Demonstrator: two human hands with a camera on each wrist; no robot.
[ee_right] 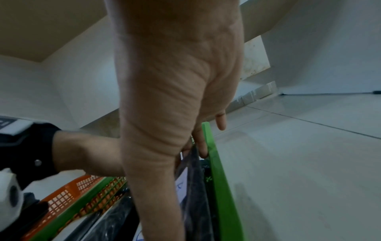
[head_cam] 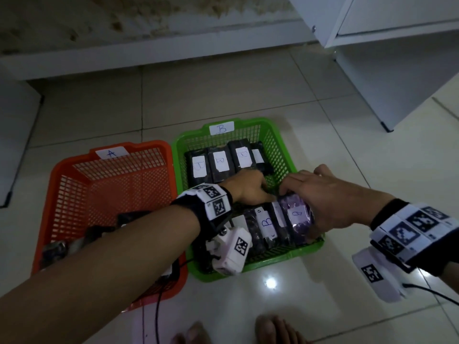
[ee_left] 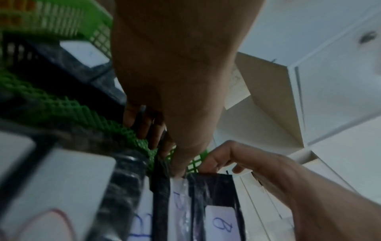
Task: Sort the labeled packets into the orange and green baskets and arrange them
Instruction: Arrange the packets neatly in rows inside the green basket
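The green basket [head_cam: 285, 254], tagged B, holds a back row of dark packets [head_cam: 219, 162] with B labels and a front row standing on edge. My right hand [head_cam: 310, 194] grips the rightmost front packet [head_cam: 295, 227], fingers down between it and the green wall [ee_right: 216, 179]. My left hand [head_cam: 250, 186] reaches across into the basket, and its fingertips [ee_left: 144, 128] and thumb pinch the top end of the neighbouring packet [ee_left: 179, 203]. The orange basket [head_cam: 62, 175], tagged A, stands to the left. A few dark packets [head_cam: 53, 248] lie at its near end, partly hidden by my left forearm.
Both baskets sit side by side on a pale tiled floor [head_cam: 360, 170]. A white cabinet [head_cam: 385, 83] stands at the back right and a white panel [head_cam: 15, 145] at the left. My bare feet [head_cam: 273, 328] and a black cable [head_cam: 157, 316] are near the bottom edge.
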